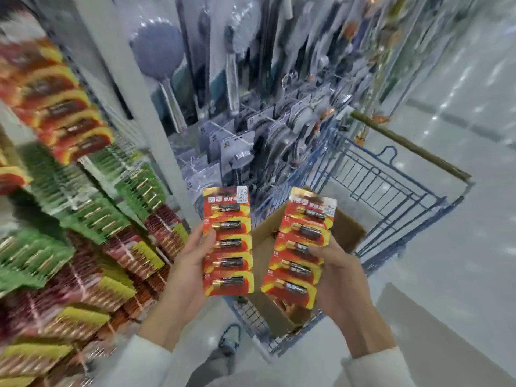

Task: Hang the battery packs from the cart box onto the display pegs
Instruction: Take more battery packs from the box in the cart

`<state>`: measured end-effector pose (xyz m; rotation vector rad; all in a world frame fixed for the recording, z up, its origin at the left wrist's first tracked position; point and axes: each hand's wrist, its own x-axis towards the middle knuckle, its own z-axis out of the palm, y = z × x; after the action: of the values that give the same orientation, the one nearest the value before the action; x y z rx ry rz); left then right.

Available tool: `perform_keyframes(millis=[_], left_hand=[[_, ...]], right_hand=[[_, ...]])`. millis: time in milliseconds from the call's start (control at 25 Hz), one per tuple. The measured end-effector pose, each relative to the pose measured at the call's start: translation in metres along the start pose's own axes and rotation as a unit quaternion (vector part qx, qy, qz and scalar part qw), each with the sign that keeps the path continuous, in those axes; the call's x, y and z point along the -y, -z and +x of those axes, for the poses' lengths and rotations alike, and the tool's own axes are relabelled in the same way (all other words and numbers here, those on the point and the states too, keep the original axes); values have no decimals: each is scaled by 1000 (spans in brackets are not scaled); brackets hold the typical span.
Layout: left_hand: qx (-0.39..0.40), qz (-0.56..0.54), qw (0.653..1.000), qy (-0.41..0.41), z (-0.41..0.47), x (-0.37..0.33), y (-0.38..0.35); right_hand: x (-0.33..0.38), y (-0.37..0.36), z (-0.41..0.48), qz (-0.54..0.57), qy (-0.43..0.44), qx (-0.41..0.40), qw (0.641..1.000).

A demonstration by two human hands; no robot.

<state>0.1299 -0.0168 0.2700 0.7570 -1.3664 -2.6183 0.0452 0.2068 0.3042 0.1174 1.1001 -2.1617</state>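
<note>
The left hand [192, 263] pinches one battery pack [227, 241] by its edge. The right hand [339, 277] curls round a second pack [300, 247]. Both stand upright over the cart box's [349, 230] left side, tops free, probably for the peg display [69, 118].

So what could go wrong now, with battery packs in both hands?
1. Both hands are full. The left hand grips the left strip and the right hand grips the right strip. No hand is free to steady a peg, so a strip might slip and drop.
2. The hanging packs on the left display look tightly crowded. Pushing another strip on could knock some loose.
</note>
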Motion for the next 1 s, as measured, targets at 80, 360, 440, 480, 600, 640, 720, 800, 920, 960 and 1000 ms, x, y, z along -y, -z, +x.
perform_keyframes(millis=[80,360,440,480,600,640,720,800,920,960,1000], left_hand=[[-46,-18,998,-49,-34,-6,11],[-204,-48,957,-201,-160,-34,69],[-252,-60,937,-233,-202,-42,89],[-275,-64,927,-247,-223,-46,101],[-338,-80,894,-283,-286,-52,134],[-352,-83,885,-292,-305,-53,144],[-385,-91,867,-305,-343,-54,163],[-421,-100,845,-314,-388,-53,189],[-458,-108,821,-323,-456,-52,232],[-468,-113,815,-323,-475,-51,244],[-475,-121,808,-327,-493,-51,255]], right_hand=[[-2,-19,-9,-26,-16,53,998],[-50,-107,-23,-113,-126,180,969],[-75,-142,-29,-143,-154,211,955],[-88,-161,-34,-160,-162,221,948],[-130,-216,-58,-185,-190,259,929],[-143,-232,-66,-191,-192,273,923],[-172,-262,-86,-200,-199,309,908],[-205,-292,-112,-211,-211,340,892],[-262,-333,-157,-230,-224,352,879],[-280,-344,-170,-234,-228,350,878],[-297,-353,-182,-238,-232,353,875]])
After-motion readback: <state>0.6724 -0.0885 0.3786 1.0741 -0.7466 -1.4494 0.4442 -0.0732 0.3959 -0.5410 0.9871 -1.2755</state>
